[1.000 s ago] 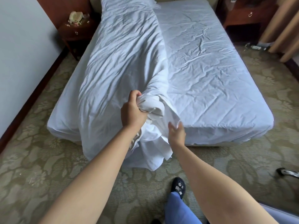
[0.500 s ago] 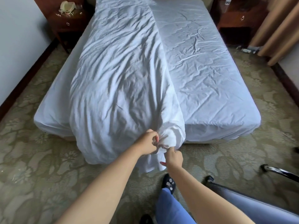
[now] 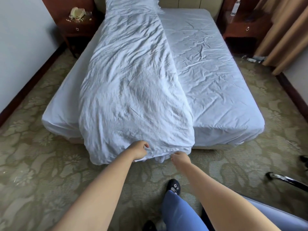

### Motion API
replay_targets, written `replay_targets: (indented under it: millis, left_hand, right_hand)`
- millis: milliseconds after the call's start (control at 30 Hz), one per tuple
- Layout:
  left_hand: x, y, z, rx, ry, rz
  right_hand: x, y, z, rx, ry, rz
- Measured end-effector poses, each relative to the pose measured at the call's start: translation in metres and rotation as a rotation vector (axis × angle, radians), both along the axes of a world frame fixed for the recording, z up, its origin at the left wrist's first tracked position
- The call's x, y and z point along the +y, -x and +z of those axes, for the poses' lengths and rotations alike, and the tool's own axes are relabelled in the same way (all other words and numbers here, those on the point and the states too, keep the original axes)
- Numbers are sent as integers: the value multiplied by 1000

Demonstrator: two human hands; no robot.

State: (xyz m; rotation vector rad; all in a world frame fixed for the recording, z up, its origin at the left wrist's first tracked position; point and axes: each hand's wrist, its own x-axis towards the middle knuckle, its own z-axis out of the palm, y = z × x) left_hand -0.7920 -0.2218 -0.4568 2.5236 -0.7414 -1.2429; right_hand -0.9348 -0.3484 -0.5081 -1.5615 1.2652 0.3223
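A long, wrinkled white duvet (image 3: 133, 84) lies lengthwise down the left-middle of the bed (image 3: 216, 84), folded narrow, and its near end hangs over the foot of the mattress. My left hand (image 3: 139, 151) grips the duvet's bottom hem, fingers curled into the cloth. My right hand (image 3: 180, 158) pinches the same hem a little further right. Both hands are held below the mattress edge, above the carpet. The bed's right half shows only the white fitted sheet.
Dark wooden nightstands stand at both sides of the headboard: the left nightstand (image 3: 78, 25) carries crumpled litter, the right nightstand (image 3: 246, 25) a plastic bottle (image 3: 235, 6). Beige curtains (image 3: 286, 34) hang at right. A chair's metal leg (image 3: 286, 179) juts in at lower right. Patterned carpet (image 3: 33, 155) surrounds the bed.
I have stepped back from the bed. My hands moved apart along the hem and lower, spreading the bunched duvet end flat over the foot of the bed.
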Motion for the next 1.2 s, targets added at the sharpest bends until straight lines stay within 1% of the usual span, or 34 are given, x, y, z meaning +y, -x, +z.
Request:
replay_targets:
  millis: [100, 167, 367, 467, 600, 733, 800, 900, 967, 1067, 1133, 1167, 1200]
  left_hand:
    - [3, -6, -4, -5, 26, 59]
    - [0, -7, -11, 5, 32, 84]
    - [-32, 0, -43, 100, 50, 104]
    - [-67, -4, -60, 156, 85, 207]
    - [-119, -12, -91, 262, 113, 404]
    - [-153, -20, -131, 255, 130, 510]
    - [-161, -21, -149, 269, 107, 542]
    - [-165, -23, -178, 318, 143, 597]
    - [-161, -23, -192, 337, 162, 627]
    - [-143, -23, -200, 372, 165, 663]
    - [-125, -20, -207, 332, 152, 639]
    - [-114, -18, -211, 333, 161, 616]
    - [-103, -16, -210, 376, 157, 593]
  right_hand:
    - [-5, -7, 7, -7, 72, 111]
    - [-13, -9, 4, -4, 96, 142]
    - [-56, -13, -22, 56, 81, 105]
    - [-93, -24, -43, 71, 99, 62]
    - [-144, -43, -76, 98, 117, 45]
    - [-181, -64, -109, 95, 49, 25]
    - [-191, -69, -125, 58, -48, -28]
    - [-194, -77, -145, -30, -182, -117]
    - [-191, -83, -154, -42, -249, -97]
    - [-178, -91, -157, 41, -379, 16]
    - [-160, -91, -152, 123, -352, 75]
    - [-152, -89, -147, 146, -296, 81]
    - [-145, -87, -143, 134, -260, 66]
